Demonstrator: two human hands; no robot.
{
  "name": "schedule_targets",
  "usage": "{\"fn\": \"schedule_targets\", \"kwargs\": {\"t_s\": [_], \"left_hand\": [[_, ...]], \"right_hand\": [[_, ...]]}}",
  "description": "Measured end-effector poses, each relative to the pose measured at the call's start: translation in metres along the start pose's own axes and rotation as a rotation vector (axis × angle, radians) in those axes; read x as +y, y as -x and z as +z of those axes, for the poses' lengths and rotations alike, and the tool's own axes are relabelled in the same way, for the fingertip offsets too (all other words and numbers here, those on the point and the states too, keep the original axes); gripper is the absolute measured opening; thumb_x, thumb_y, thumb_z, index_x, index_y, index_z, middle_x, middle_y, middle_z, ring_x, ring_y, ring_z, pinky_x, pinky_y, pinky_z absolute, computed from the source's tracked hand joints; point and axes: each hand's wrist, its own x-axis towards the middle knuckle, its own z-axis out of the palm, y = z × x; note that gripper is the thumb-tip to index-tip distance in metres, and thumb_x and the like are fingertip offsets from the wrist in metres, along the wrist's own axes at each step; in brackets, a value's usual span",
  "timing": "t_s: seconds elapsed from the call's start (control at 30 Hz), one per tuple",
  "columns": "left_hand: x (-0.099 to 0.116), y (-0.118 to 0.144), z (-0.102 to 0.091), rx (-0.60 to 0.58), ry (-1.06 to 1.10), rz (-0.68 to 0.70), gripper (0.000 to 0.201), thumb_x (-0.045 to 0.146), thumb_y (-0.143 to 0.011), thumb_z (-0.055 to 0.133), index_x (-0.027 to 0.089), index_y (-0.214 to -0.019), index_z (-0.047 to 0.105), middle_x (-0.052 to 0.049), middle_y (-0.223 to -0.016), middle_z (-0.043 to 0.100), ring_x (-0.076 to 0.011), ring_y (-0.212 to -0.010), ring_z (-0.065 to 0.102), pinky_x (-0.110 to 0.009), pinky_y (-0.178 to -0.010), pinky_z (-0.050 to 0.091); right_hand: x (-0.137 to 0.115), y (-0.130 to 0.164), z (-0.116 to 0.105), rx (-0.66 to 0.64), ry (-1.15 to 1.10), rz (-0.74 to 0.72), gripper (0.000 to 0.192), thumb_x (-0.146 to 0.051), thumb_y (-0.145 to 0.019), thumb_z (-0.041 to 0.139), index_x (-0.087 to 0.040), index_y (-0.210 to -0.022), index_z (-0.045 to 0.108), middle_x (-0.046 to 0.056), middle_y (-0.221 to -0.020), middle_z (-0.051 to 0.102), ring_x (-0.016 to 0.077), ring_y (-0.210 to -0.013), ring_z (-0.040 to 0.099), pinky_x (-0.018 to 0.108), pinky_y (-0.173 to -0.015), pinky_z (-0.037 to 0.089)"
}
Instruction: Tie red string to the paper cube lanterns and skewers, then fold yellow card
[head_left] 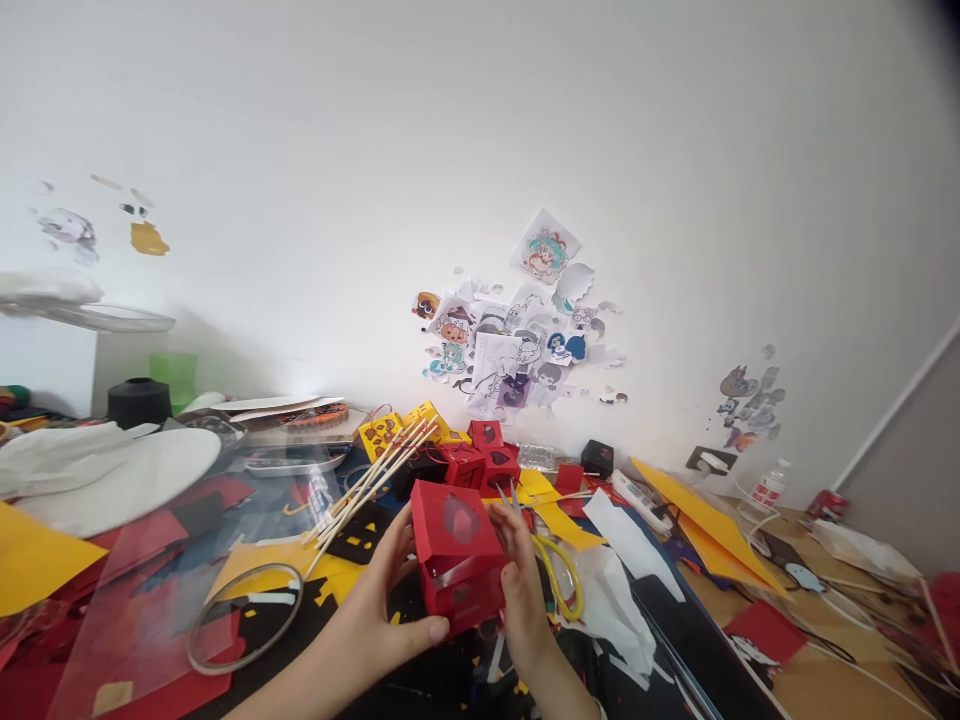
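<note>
A red paper box (456, 552) with a round cut-out window on its upper face is held up over the table between both hands. My left hand (382, 600) cups its left side, thumb along the lower front edge. My right hand (519, 580) grips its right side and also has scissors with yellow handles (564, 578) hooked in it, the blades pointing up past the box. Behind the box stand several more red boxes (480, 462) and a yellow one (381, 434).
Thin wooden sticks (371, 482) lie fanned left of the boxes. A tape ring (244, 615) sits on clear plastic sheet at the front left. Yellow paper (705, 525), red and black scraps and white paper (626, 560) cover the table. Stickers (517, 345) dot the wall.
</note>
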Motion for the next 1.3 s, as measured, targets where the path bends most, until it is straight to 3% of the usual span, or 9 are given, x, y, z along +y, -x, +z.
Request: {"fn": "schedule_targets", "kwargs": {"t_s": [0.07,0.17,0.3,0.4,0.53,0.77,1.03,1.3], "left_hand": [[0.003,0.001,0.0,-0.016,-0.081,-0.008,0.087,0.045,-0.068,0.064,0.02,-0.137,0.019,-0.015,-0.136,0.042,-0.0284,-0.121,0.045,-0.041,-0.098,0.041],[0.008,0.002,-0.001,0.048,-0.372,0.044,0.08,0.033,-0.069,0.063,0.022,-0.137,0.022,-0.013,-0.132,0.046,-0.0276,-0.119,0.047,-0.042,-0.097,0.042],[0.009,0.002,-0.003,0.104,-0.767,0.241,0.086,0.019,-0.069,0.058,0.026,-0.14,0.01,-0.012,-0.13,0.047,-0.0281,-0.118,0.047,-0.044,-0.095,0.044],[0.007,0.002,-0.003,0.077,-0.908,0.352,0.091,0.015,-0.068,0.055,0.024,-0.141,0.002,-0.014,-0.129,0.047,-0.029,-0.117,0.047,-0.043,-0.093,0.045],[0.007,0.002,-0.004,0.062,-0.974,0.4,0.088,0.013,-0.068,0.052,0.022,-0.141,0.003,-0.014,-0.13,0.046,-0.0283,-0.118,0.046,-0.041,-0.092,0.046],[0.007,0.001,-0.006,0.053,-1.01,0.481,0.078,0.013,-0.069,0.05,0.022,-0.14,0.018,-0.012,-0.129,0.049,-0.0278,-0.118,0.046,-0.04,-0.095,0.044],[0.01,0.001,-0.006,0.021,-1.058,0.524,0.077,0.012,-0.069,0.049,0.021,-0.139,0.018,-0.012,-0.129,0.049,-0.0274,-0.118,0.046,-0.041,-0.094,0.045],[0.007,0.001,-0.006,0.025,-1.067,0.516,0.074,0.012,-0.068,0.05,0.019,-0.137,0.024,-0.013,-0.128,0.049,-0.0278,-0.117,0.046,-0.041,-0.094,0.045]], "right_hand": [[-0.002,-0.001,0.0,-0.03,-0.014,0.033,0.054,-0.058,-0.085,0.036,-0.024,-0.126,0.038,0.011,-0.128,0.047,0.0246,-0.123,0.042,0.041,-0.099,0.038],[-0.006,-0.004,-0.002,-0.053,0.0,0.034,0.056,-0.058,-0.084,0.038,-0.024,-0.128,0.039,0.011,-0.132,0.045,0.0254,-0.124,0.04,0.043,-0.103,0.034],[-0.014,-0.007,-0.004,-0.086,0.086,0.042,0.065,-0.064,-0.079,0.042,-0.023,-0.129,0.04,0.011,-0.134,0.043,0.0268,-0.124,0.039,0.044,-0.103,0.032],[-0.016,-0.006,-0.004,-0.127,0.155,0.069,0.069,-0.063,-0.076,0.048,-0.022,-0.131,0.038,0.011,-0.134,0.043,0.0271,-0.124,0.039,0.042,-0.102,0.034],[-0.01,-0.003,-0.002,-0.171,0.197,0.091,0.064,-0.046,-0.076,0.06,-0.024,-0.132,0.038,0.009,-0.137,0.041,0.0259,-0.126,0.037,0.041,-0.104,0.032],[0.002,-0.003,-0.001,-0.173,0.219,0.112,0.061,-0.018,-0.071,0.059,-0.026,-0.129,0.04,0.007,-0.138,0.038,0.0237,-0.126,0.037,0.039,-0.1,0.038],[0.003,-0.004,-0.003,-0.153,0.227,0.07,0.06,-0.017,-0.07,0.058,-0.026,-0.127,0.043,0.008,-0.134,0.043,0.0246,-0.122,0.042,0.038,-0.094,0.045],[0.001,-0.004,-0.003,-0.176,0.269,0.104,0.061,-0.016,-0.069,0.06,-0.028,-0.126,0.044,0.007,-0.137,0.039,0.024,-0.125,0.038,0.039,-0.096,0.042]]}}
